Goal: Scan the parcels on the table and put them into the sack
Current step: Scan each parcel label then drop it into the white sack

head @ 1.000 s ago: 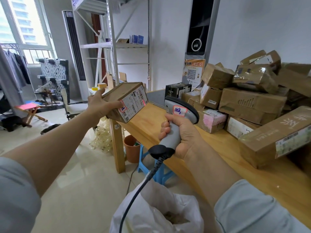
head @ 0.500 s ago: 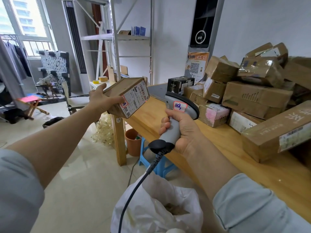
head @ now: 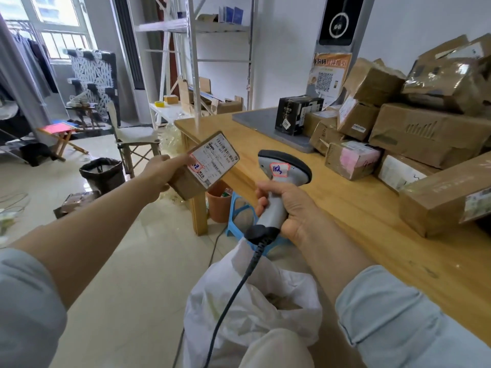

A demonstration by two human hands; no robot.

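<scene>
- The left grip (head: 162, 174) pinches the small brown cardboard parcel (head: 191, 183) by its near end. The thumb lies on the edge of the white printed shipping label (head: 216, 162), and the other fingers are hidden behind the box.
- A second ago this parcel was held high, level with the far corner of the surface, with its label turned sideways toward the scanner. It has since dropped in front of the wooden leg, and the label now tips up toward the camera.
- The right grip (head: 291, 207) is wrapped tight round the handle of the grey handheld barcode scanner (head: 283, 172), much as before. The scanner's head points away over the edge, just beside the parcel but no longer squarely at the label.
- Its black coiled cable (head: 251, 264) hangs down across the mouth of the white plastic sack (head: 292, 322), which stands open on the floor below both arms.
- My reading is that the scan of this parcel is over and the step in hand is carrying it to the sack. The parcel is in the air, well above the opening and off to its left.
- The next move calls for bringing the box back and down over the mouth without snagging the cable.
- On the pale wooden surface (head: 345, 219) the heap of brown cardboard parcels (head: 430, 134) waits unscanned, so most of the task is left.
</scene>
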